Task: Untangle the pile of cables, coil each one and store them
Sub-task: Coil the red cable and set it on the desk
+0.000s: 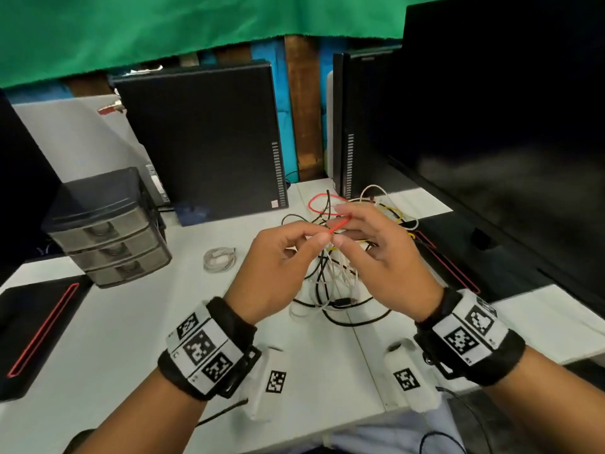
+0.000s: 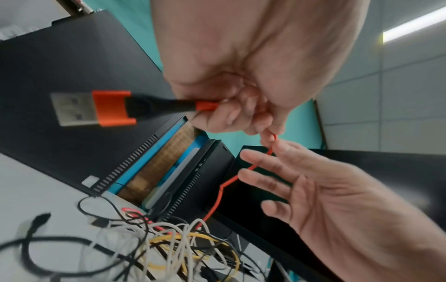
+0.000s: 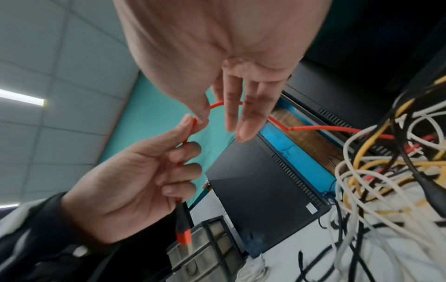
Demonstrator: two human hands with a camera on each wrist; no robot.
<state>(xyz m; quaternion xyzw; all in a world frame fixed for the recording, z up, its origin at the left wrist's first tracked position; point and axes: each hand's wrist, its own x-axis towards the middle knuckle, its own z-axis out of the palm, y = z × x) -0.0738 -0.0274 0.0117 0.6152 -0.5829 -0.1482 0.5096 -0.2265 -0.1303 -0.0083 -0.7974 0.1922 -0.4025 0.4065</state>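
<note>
Left hand (image 1: 278, 267) grips red cable (image 2: 218, 194) near its USB plug (image 2: 91, 108), curled fingers closed on it. Right hand (image 1: 383, 253) pinches same cable just beside, other fingers spread. Beyond the pinch, cable drops into cable pile (image 1: 337, 273) on the desk (image 1: 131, 322).

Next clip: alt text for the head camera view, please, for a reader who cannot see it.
Above a white desk, the left hand and right hand pinch a red cable lifted from a tangled pile of cables. One coiled white cable lies beside a small drawer unit, with black computer cases behind.
</note>
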